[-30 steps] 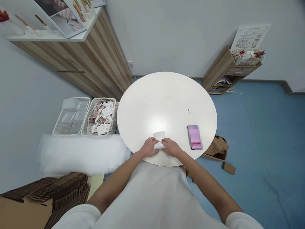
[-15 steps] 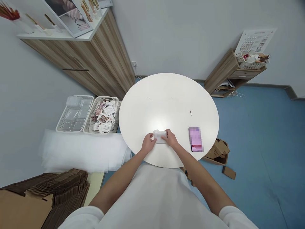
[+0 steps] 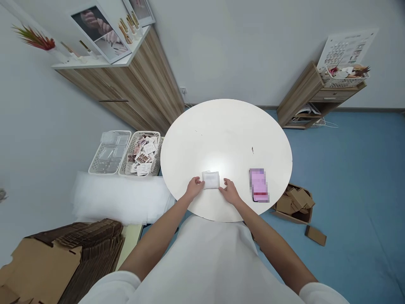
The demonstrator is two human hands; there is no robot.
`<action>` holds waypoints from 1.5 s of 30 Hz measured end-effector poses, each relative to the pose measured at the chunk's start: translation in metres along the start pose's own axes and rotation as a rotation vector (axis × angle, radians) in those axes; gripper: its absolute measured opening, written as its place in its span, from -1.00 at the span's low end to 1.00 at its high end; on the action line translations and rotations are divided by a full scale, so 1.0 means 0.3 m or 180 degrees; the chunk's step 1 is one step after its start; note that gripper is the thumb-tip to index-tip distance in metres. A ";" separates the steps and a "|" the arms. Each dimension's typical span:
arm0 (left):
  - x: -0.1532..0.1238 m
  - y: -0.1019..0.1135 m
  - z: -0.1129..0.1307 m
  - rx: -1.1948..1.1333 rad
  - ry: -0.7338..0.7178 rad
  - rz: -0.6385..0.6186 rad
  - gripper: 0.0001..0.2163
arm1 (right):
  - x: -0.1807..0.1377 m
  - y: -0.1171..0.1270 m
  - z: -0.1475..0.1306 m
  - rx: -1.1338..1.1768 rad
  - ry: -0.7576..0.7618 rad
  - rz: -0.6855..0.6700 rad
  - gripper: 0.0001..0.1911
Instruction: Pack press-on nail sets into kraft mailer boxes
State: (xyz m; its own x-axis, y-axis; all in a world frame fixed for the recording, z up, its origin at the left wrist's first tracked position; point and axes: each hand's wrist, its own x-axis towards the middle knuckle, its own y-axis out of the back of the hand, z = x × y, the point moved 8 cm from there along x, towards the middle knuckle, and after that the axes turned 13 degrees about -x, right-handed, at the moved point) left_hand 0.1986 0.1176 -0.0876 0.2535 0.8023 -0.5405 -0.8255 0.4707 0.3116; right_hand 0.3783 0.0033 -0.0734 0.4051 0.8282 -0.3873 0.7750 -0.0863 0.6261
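Note:
A small white packet (image 3: 211, 180), which looks wrapped in translucent foam sheet, lies flat on the round white table (image 3: 224, 131). At its left edge is my left hand (image 3: 194, 188), its thumb close to or touching the packet's lower left corner and its fingers loosely bent. My right hand (image 3: 230, 192) rests by the other end, thumb near the lower right corner and fingers apart from the wrap. Neither hand is closed round the packet. What is inside the wrap cannot be made out.
Right of my hands lies a phone (image 3: 259, 185) with a blurred screen. White baskets hold clear boxes (image 3: 109, 152) and printed cards (image 3: 144, 154); foam sheets (image 3: 120, 198) and flat cardboard (image 3: 91, 249) lie left. A carton (image 3: 294, 204) of brown boxes stands on the floor.
My right hand has let go of the packet's right end and moved slightly right. The packet now lies flatter, with its face uncovered. The camera view has shifted a little.

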 end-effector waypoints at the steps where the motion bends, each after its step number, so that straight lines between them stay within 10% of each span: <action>1: -0.007 0.008 -0.010 0.0025 0.0049 0.0012 -0.60 | -0.015 0.000 0.017 0.0064 -0.0013 -0.0076 -0.49; 22: -0.006 0.027 0.008 -0.0315 0.0141 -0.0043 -0.70 | 0.048 -0.082 -0.041 0.0569 -0.0586 -0.0021 -0.59; 35: 0.183 0.414 0.096 0.0111 -0.1294 0.0491 -0.81 | 0.280 -0.304 -0.447 0.0407 -0.0211 -0.0060 -0.61; 45: 0.318 0.596 0.082 -0.0117 -0.1266 0.0790 -0.61 | 0.453 -0.439 -0.654 0.0676 0.0019 -0.0257 -0.48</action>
State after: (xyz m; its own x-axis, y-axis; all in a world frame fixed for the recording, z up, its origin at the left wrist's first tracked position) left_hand 0.0876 0.2874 -0.0644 0.2138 0.9707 -0.1093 -0.9010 0.2392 0.3618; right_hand 0.2362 0.2359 -0.0757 0.3352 0.8403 -0.4261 0.8898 -0.1337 0.4363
